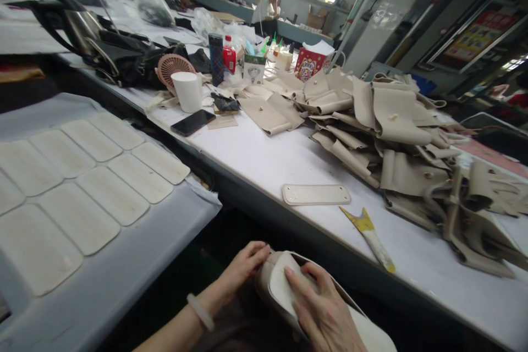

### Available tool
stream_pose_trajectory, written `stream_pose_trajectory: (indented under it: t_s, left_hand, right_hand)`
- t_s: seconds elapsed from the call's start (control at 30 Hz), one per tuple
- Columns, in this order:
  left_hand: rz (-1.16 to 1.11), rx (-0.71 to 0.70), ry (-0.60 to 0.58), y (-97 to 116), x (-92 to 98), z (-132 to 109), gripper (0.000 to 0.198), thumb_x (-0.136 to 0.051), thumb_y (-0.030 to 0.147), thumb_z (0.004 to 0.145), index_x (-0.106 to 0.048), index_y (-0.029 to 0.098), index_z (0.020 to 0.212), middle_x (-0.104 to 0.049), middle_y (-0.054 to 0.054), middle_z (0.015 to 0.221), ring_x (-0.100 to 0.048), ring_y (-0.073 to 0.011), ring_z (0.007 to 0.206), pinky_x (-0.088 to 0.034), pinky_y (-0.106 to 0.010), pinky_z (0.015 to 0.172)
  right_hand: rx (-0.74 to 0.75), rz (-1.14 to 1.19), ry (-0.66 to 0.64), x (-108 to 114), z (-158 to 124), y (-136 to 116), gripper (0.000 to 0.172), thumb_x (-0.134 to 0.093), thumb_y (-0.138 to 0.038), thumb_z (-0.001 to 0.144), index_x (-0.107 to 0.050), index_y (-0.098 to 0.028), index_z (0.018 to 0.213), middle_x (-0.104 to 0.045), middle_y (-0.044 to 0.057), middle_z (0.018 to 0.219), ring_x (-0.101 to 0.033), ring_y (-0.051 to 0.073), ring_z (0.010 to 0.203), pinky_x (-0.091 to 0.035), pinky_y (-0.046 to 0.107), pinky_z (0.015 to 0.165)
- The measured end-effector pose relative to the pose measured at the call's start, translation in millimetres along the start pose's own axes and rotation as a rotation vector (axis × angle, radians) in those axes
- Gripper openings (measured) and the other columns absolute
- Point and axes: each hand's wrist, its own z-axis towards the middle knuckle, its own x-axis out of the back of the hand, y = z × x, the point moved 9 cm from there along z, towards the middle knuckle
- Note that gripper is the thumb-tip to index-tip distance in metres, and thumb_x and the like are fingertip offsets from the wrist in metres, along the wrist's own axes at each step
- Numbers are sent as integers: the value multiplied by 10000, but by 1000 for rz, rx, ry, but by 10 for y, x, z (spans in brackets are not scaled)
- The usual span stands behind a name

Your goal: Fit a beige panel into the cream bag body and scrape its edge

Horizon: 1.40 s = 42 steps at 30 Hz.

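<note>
Low in the view, both my hands hold a cream leather bag piece (277, 285) in my lap, below the table edge. My left hand (243, 267), a pale bangle on its wrist, curls its fingers over the piece's left end. My right hand (319, 308) lies on top with fingers pressed flat against the surface. A flat cream oval panel (316, 194) rests on the white table (264, 154) just beyond, and a yellow-handled scraper tool (371, 236) lies to its right.
A heap of beige folded leather pieces (396, 143) covers the table's right side. Several cream oval panels (103, 176) lie in rows on a grey board at left. A phone (192, 122), white cup (187, 91), pink fan, bottles and bags sit farther back. A person sits far off by the window.
</note>
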Motion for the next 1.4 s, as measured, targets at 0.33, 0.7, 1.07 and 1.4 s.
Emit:
stream_pose_trajectory:
  t_s: [0.33,0.7,1.07,1.4]
  left_hand:
    - [300,-160,-262,392,-288,-247,554,-768,449,768,-610,192,1232,-609,-109,1265,-523,-324,1208,-388,-403,1027]
    - [362,-131,-299,444,-349,-294,686,-821,475,697,-571,180,1263,-616,-140,1264,-543,-354,1200,-404,-442,1019]
    - [700,-337,108,457,-559,-586,1127,-932,370,515,-372,235,1484,-374,-122,1511,-328,-408,1366,-235,-499,1164]
    - [905,-430,174,380,-833,-790,1077,-694,126,624,-149,278,1541,-231,-70,1576,-267,-303,1429,-244,-437,1201]
  right_hand:
    - [9,-72,4,140,-60,-47,512,-516,-307,957,-415,-408,1449,-458,96,1312,-567,247,1158,-557,395,953]
    - [-22,70,48,160,-90,86,478,-498,-306,970,-434,-427,1428,-412,81,1298,-545,229,1152,-541,372,947]
    - [-118,183,58,97,-14,180,405,-449,-273,980,-513,-462,1332,-401,62,1223,-508,246,1079,-460,459,871]
    - [-160,258,44,151,-49,157,395,-496,-224,932,-607,-441,1242,-443,43,1188,-532,223,1040,-436,390,853]
